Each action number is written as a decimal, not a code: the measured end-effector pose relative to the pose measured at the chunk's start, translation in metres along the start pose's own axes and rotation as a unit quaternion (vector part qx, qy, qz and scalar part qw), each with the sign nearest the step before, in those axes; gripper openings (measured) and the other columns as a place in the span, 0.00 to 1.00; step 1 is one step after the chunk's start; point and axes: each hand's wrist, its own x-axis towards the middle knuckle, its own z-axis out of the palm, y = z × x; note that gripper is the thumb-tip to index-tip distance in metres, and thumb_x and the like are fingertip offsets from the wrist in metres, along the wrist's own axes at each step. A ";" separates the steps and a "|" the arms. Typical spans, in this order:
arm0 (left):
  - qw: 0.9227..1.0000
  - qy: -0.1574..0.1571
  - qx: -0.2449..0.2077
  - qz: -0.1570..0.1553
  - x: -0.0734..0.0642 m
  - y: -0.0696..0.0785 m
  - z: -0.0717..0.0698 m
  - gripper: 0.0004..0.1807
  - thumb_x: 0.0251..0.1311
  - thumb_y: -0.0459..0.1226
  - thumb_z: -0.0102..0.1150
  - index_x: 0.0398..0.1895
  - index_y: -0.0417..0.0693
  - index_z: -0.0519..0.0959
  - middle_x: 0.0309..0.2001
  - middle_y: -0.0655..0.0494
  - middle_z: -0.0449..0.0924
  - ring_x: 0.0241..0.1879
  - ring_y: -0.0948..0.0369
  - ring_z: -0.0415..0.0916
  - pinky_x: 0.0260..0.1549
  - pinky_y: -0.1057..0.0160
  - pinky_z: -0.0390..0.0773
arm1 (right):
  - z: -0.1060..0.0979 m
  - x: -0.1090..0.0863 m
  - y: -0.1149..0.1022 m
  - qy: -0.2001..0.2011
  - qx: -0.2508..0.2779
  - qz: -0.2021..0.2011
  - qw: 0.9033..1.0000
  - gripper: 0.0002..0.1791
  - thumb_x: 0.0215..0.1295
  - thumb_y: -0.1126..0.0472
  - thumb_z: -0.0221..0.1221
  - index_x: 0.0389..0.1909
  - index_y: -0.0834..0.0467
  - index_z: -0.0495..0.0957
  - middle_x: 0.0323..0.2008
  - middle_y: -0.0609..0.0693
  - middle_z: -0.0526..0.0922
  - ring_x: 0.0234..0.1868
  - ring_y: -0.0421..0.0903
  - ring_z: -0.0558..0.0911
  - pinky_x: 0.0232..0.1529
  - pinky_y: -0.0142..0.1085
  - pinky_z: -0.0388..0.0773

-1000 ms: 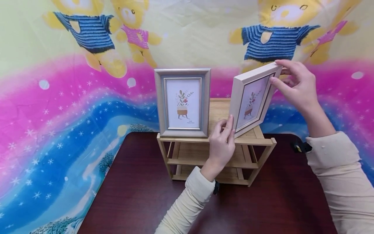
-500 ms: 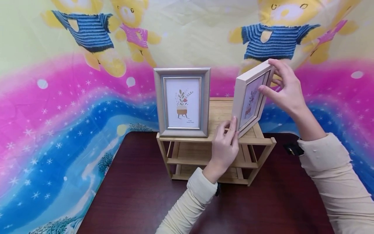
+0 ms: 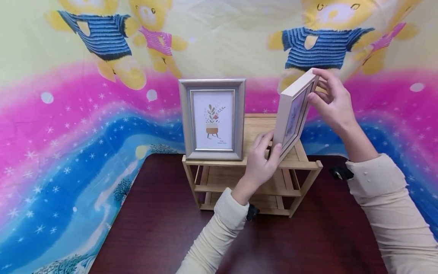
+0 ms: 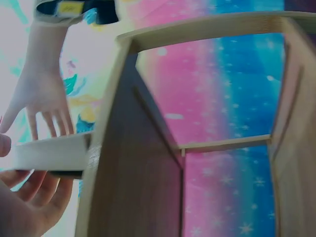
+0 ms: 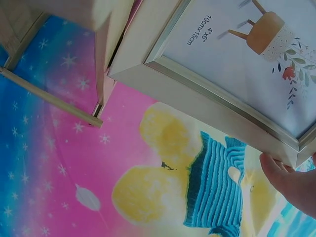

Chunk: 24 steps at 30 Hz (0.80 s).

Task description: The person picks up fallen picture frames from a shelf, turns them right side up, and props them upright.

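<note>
A cream picture frame (image 3: 284, 114) stands turned at an angle on the right part of the wooden shelf's top, its potted-plant print facing right. My left hand (image 3: 258, 161) grips its lower near edge, thumb in front and fingers behind. At the upper far corner, my right hand (image 3: 333, 101) holds the frame between thumb and fingers. In the left wrist view, the frame's pale edge (image 4: 49, 152) lies between the left thumb and fingers. The right wrist view shows the frame's moulding (image 5: 207, 108) close up, with part of the right hand (image 5: 291, 182) at its corner.
A second, grey-silver picture frame (image 3: 215, 118) stands upright on the shelf's left part, facing forward. The three-tier wooden shelf (image 3: 301, 164) rests on a dark red-brown table (image 3: 154, 209). Behind hangs a colourful backdrop (image 3: 219, 45) with printed teddy bears.
The cream frame has turned so its front faces further right and its side edge shows more. The right hand moved left with it; the left thumb shifted onto the front.
</note>
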 end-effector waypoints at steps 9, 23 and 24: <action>0.994 -0.094 -0.030 -0.046 0.017 0.000 -0.008 0.15 0.64 0.31 0.47 0.52 0.32 0.70 0.45 0.43 0.72 0.42 0.55 0.72 0.38 0.76 0.72 | 0.000 0.003 0.000 -0.007 0.007 0.006 1.000 0.28 0.59 0.56 0.57 0.62 0.53 0.65 0.63 0.52 0.64 0.62 0.49 0.64 0.63 0.41 0.58; 0.998 -0.058 -0.006 -0.028 0.014 0.009 0.003 0.13 0.62 0.31 0.50 0.48 0.31 0.71 0.42 0.43 0.74 0.41 0.56 0.73 0.34 0.79 0.72 | -0.008 0.006 0.015 -0.049 -0.011 -0.098 0.994 0.40 0.52 0.46 0.62 0.62 0.63 0.63 0.67 0.52 0.54 0.66 0.49 0.55 0.63 0.39 0.57; 0.998 -0.058 -0.004 -0.027 0.014 0.009 0.003 0.13 0.62 0.31 0.50 0.48 0.31 0.71 0.42 0.43 0.74 0.41 0.56 0.73 0.35 0.79 0.72 | -0.009 0.006 0.016 -0.047 -0.032 -0.122 0.991 0.42 0.51 0.43 0.62 0.62 0.64 0.64 0.67 0.53 0.56 0.67 0.49 0.55 0.63 0.39 0.57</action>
